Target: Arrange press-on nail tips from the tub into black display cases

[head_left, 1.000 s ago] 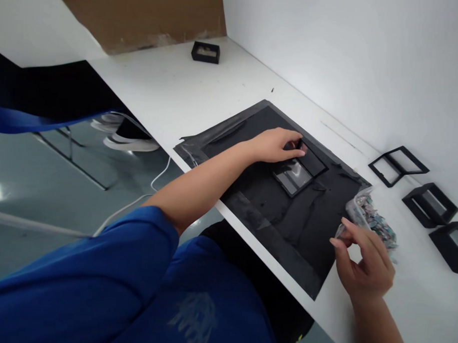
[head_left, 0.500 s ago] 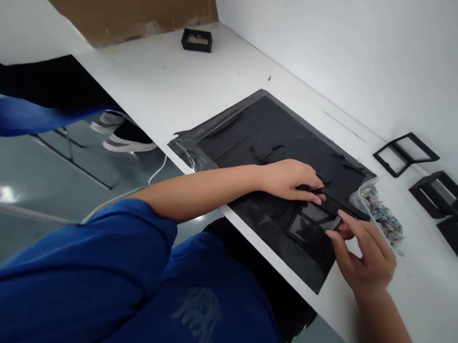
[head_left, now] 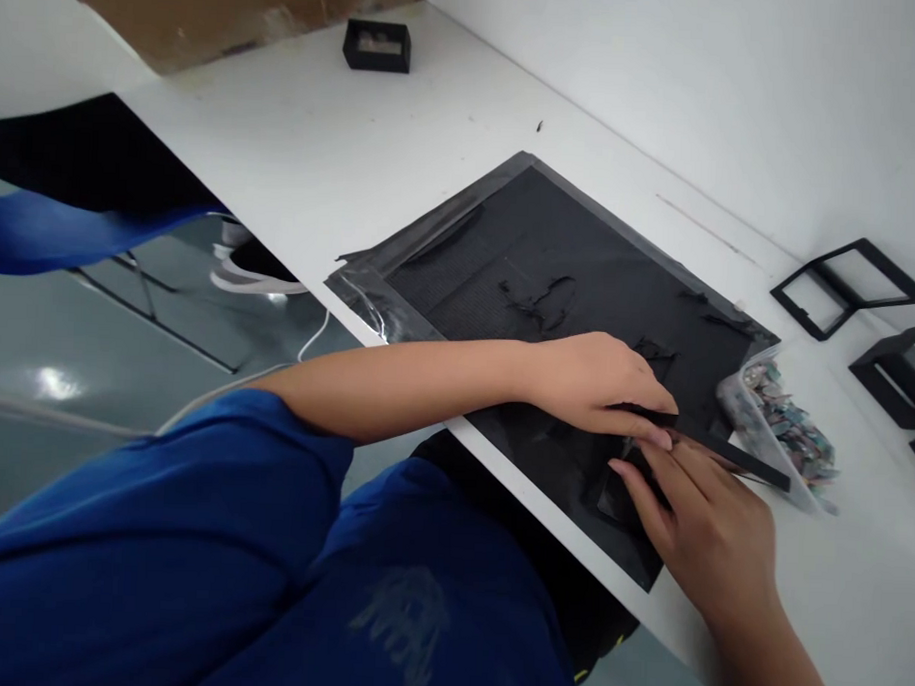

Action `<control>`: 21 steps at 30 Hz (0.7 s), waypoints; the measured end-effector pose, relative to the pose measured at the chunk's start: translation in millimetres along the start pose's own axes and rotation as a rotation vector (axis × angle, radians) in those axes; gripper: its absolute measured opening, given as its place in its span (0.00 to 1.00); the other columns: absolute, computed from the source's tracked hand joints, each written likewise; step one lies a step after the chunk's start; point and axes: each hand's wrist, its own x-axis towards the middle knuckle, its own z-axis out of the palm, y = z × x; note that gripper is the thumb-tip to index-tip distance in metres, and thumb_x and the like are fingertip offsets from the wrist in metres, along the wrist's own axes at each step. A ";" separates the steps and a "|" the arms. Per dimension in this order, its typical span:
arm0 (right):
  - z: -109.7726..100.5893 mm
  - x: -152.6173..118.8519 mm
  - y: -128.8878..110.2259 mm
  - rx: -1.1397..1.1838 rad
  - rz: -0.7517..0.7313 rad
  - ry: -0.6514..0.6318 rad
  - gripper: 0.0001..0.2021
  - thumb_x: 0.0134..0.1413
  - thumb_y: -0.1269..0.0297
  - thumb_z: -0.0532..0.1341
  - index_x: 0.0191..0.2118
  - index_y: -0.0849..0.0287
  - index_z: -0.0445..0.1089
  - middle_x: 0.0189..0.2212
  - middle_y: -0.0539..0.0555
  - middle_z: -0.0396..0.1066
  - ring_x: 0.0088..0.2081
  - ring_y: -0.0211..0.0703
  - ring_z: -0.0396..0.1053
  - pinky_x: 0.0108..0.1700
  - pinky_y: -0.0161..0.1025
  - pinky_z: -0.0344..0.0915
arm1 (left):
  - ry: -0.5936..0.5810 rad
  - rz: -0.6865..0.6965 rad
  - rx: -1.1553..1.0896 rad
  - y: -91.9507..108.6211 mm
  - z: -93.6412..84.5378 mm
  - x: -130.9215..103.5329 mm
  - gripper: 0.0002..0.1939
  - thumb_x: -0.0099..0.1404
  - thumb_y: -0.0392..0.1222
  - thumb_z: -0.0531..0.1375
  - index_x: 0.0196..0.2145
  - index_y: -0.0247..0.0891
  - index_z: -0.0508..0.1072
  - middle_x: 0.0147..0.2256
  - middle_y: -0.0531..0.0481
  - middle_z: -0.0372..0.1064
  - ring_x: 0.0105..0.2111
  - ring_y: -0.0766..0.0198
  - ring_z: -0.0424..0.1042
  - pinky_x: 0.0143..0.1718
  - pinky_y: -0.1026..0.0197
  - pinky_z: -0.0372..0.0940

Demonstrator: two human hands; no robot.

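My left hand is closed on one end of a long black strip, its thumb and fingers on either side. Close against its fingertips, my right hand reaches in under the strip, thumb and index finger slightly apart; what is between them is too dark and small to make out. Below both hands a black frame with a clear pane lies on the black mat, mostly covered by my right hand. Thin black scraps lie on the mat.
A clear bag of colourful pieces lies right of the mat. An open black frame and black boxes stand by the wall. Another black box sits far back. A blue chair is at the left.
My right hand has moved left, up to my left fingertips. The strip now points further right, over the bag's edge. The camera view has shifted slightly.
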 end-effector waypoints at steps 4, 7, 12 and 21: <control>-0.8 -2.2 2.7 -0.010 0.015 -0.051 0.13 0.69 0.60 0.60 0.47 0.64 0.75 0.32 0.53 0.76 0.28 0.35 0.70 0.29 0.38 0.56 | -0.025 0.024 0.033 -1.9 -3.0 -0.3 0.20 0.75 0.52 0.53 0.49 0.37 0.77 0.44 0.45 0.81 0.45 0.59 0.78 0.45 0.58 0.66; 0.0 -4.2 5.1 -0.007 0.031 -0.048 0.13 0.69 0.58 0.60 0.48 0.63 0.74 0.27 0.50 0.74 0.27 0.35 0.69 0.28 0.37 0.55 | -0.030 0.028 0.036 -2.4 -6.1 -0.7 0.18 0.75 0.52 0.53 0.49 0.39 0.77 0.45 0.47 0.81 0.46 0.60 0.78 0.45 0.58 0.66; 0.6 -6.8 4.8 0.014 0.076 -0.046 0.16 0.68 0.56 0.61 0.50 0.63 0.74 0.28 0.49 0.73 0.27 0.35 0.69 0.27 0.36 0.56 | -0.005 0.028 0.002 -4.8 -8.9 -2.0 0.17 0.73 0.54 0.56 0.48 0.43 0.78 0.45 0.50 0.81 0.46 0.62 0.78 0.45 0.59 0.65; 1.7 -4.6 4.4 0.058 0.138 -0.024 0.10 0.66 0.60 0.63 0.46 0.60 0.77 0.22 0.45 0.67 0.24 0.33 0.65 0.27 0.37 0.54 | 0.036 0.061 0.023 -12.4 -11.9 -4.8 0.17 0.72 0.57 0.57 0.46 0.48 0.81 0.43 0.50 0.82 0.45 0.62 0.79 0.43 0.60 0.65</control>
